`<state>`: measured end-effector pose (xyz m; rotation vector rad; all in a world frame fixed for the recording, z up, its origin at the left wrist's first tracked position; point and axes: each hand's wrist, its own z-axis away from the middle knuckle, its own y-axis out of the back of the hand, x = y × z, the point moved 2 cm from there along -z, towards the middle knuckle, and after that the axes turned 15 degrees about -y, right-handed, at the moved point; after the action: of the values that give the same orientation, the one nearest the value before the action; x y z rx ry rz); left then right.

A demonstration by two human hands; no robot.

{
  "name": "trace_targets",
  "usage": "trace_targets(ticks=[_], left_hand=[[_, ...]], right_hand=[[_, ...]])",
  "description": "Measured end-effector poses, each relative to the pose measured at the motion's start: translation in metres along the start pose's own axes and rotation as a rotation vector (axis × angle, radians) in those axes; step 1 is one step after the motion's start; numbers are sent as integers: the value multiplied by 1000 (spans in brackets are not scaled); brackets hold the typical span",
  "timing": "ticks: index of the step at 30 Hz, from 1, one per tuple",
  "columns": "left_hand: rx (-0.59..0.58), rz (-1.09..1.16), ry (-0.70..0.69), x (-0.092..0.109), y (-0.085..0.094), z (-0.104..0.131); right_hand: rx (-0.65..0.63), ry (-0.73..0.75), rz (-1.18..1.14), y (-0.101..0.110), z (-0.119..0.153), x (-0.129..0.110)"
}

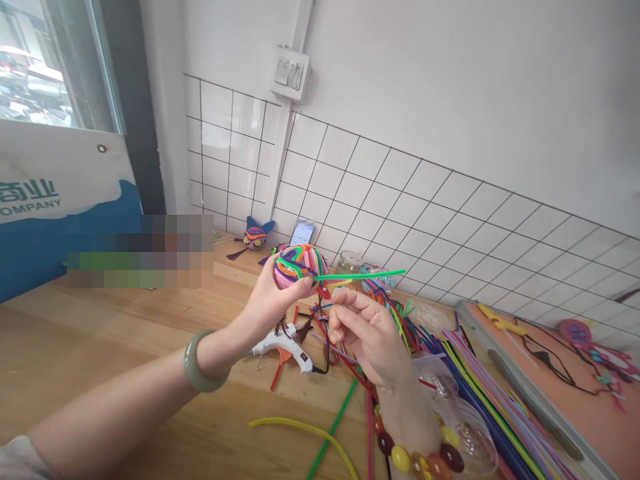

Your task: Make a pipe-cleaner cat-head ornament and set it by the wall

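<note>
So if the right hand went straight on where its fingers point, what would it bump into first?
The right hand would probably meet the small red piece at the edge of the colourful ball that the left hand holds, though depth is unclear from this one view.

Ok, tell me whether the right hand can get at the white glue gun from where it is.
Probably yes: the glue gun lies on the table close by, its handle uncovered. The right hand would only need to pass the thin dark cord beside it.
</note>
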<state>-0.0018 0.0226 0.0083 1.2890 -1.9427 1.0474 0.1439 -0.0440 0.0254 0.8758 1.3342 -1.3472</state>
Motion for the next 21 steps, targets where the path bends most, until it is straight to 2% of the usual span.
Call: trace_targets(ticks=[3, 8, 10, 13, 15, 21], left_hand=[[0, -12, -9, -1, 1, 0], [12, 6, -2, 3, 0, -1], [6, 30, 6, 4, -2, 0], [-17, 56, 25, 4, -3, 2], [-40, 42, 24, 3, -4, 4], [-99, -63, -29, 2, -7, 12]], right_hand=[[-26, -22, 20, 0, 1, 2], [-71, -62, 352, 3, 8, -5], [-5, -30, 424, 5, 9, -8], [223, 86, 424, 7, 8, -9], [306, 160, 409, 5, 6, -8], [315, 210, 357, -1, 5, -2]])
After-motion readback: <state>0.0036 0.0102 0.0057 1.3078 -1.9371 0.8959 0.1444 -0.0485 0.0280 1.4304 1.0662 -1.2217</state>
